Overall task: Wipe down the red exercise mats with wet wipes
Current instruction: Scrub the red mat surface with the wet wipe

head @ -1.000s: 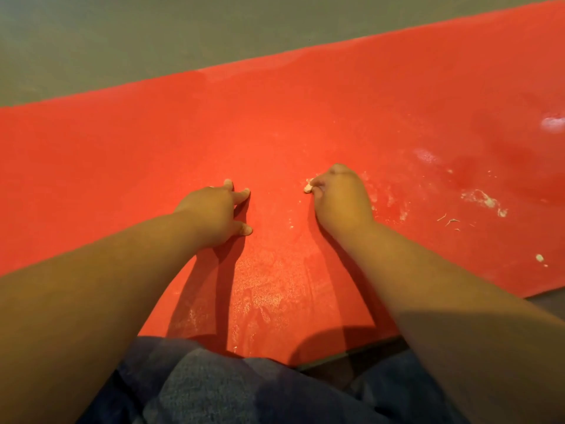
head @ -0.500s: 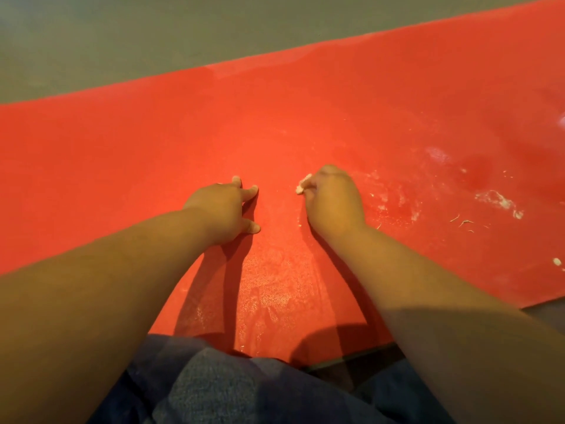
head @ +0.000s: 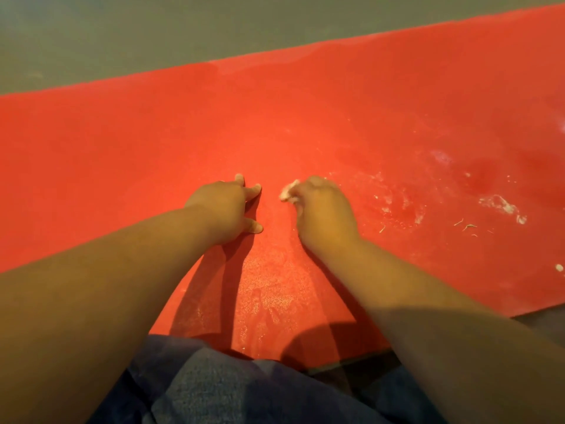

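A red mat [head: 122, 154] lies flat on a grey floor [head: 153, 35], its long axis running left to right across the view, the far edge slanting upward toward the right. Both ends run out of view. A person kneels at the near edge, blue-clad knees [head: 229, 390] overlapping it, both bare forearms reaching forward over the middle of the mat. The left hand [head: 223, 209] rests on the mat, palm down, fingers spread and fairly straight, fingertips touching the surface, holding nothing. Just beside it, apart, the right hand [head: 324, 215] is curled round a small wadded white wipe [head: 287, 192], which sticks out past the knuckles on the side toward the left hand and presses on the mat. Between the forearms, toward the near edge, a patch of mat [head: 269, 295] glistens wet. Right of the right hand, white smears [head: 501, 206] and thin shreds lie scattered on the mat, with one small white crumb [head: 559, 267] close to the near edge at far right. The arms cast dark shadows on the mat.
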Motion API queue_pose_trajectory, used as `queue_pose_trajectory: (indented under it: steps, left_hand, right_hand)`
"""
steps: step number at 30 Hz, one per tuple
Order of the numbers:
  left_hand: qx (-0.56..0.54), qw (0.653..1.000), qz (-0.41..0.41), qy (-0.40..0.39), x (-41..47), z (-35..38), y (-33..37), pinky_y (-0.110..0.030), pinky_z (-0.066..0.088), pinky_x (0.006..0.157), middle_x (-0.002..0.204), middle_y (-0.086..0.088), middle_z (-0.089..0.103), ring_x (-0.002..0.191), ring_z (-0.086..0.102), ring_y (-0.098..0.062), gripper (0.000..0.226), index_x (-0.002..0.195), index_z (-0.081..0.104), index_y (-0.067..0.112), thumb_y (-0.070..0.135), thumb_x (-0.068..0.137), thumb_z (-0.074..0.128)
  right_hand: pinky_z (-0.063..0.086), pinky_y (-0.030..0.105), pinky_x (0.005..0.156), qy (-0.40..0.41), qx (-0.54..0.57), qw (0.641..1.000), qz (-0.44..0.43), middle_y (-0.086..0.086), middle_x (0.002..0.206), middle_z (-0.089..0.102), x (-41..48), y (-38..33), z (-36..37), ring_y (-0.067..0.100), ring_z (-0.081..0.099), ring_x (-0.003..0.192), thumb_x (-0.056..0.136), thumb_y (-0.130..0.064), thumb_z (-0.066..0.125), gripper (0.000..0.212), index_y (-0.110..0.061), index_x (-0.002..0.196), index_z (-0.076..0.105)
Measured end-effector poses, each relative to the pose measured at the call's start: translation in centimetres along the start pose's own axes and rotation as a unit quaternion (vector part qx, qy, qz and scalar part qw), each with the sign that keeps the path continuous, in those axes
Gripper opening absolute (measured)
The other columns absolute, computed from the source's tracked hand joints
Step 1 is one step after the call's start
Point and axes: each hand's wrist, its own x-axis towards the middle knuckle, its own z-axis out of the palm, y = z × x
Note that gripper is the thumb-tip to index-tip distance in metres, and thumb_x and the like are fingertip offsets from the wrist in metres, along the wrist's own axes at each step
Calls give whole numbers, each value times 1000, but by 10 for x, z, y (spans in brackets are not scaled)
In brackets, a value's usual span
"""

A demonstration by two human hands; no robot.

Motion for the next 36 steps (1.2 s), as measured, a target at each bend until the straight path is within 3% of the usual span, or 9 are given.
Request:
queue_pose_trajectory:
  steps: [4,11,14,17,24,27,29,31,36]
  left_hand:
    - [11,1000,5,-4,-1,1,0,-37,36,102,161,-3,8,139,32,-29,84,151,16,34,57,84,61]
    - [7,1000,3,-2,1,-1,0,-37,37,101,161,-4,7,138,32,-30,84,151,17,33,55,84,62]
    - [11,1000,4,-9,0,0,0,-38,37,102,161,-4,7,138,32,-30,85,151,16,33,55,84,62]
    - [16,1000,5,-7,0,1,0,-39,37,102,161,-4,7,138,32,-31,85,152,15,33,56,84,61]
    - [11,1000,1,-7,3,0,0,-37,38,100,161,-2,7,137,34,-30,85,151,16,35,56,83,62]
    - [19,1000,4,-6,3,0,-1,-37,39,99,161,-3,8,136,36,-30,86,151,16,34,58,82,62]
    - [21,1000,4,-7,2,1,-1,-38,39,99,161,-3,8,137,35,-31,87,151,15,34,58,82,62]
    - [22,1000,3,-7,2,2,-1,-38,39,99,161,-2,7,137,34,-30,86,151,14,35,58,83,61]
    - [16,1000,1,-4,3,0,0,-37,38,100,161,-2,5,138,34,-29,86,151,15,35,57,83,63]
  right_hand:
    - [42,29,74,-52,35,994,-92,0,91,63,-51,6,-5,21,55,89,86,-4,60,24,-19,101,72]
    - [41,26,69,26,6,996,80,5,101,58,18,19,-9,23,56,89,88,-7,54,24,-14,104,70]
    - [32,21,64,6,25,1000,-14,-3,89,50,-27,-2,5,16,47,81,89,-9,55,22,-16,104,69]
    - [40,25,73,-45,38,996,-73,-1,88,56,-41,8,-2,18,52,87,85,-8,57,22,-15,101,71]
    - [38,26,76,26,19,994,102,10,105,59,17,31,-13,25,56,93,86,-6,54,22,-8,102,70]
    - [34,15,65,5,48,998,36,-1,97,58,-18,2,3,12,50,81,89,-10,57,19,-14,101,70]
    - [35,20,69,-41,60,996,-45,0,92,60,-46,-2,4,14,52,83,87,-12,58,17,-16,98,71]
    - [40,26,74,-64,49,995,-60,1,90,61,-43,15,-9,18,55,86,88,-15,58,17,-18,98,72]
    - [35,29,75,34,-21,994,99,13,102,60,18,51,-23,29,56,94,88,-8,54,21,-8,100,71]
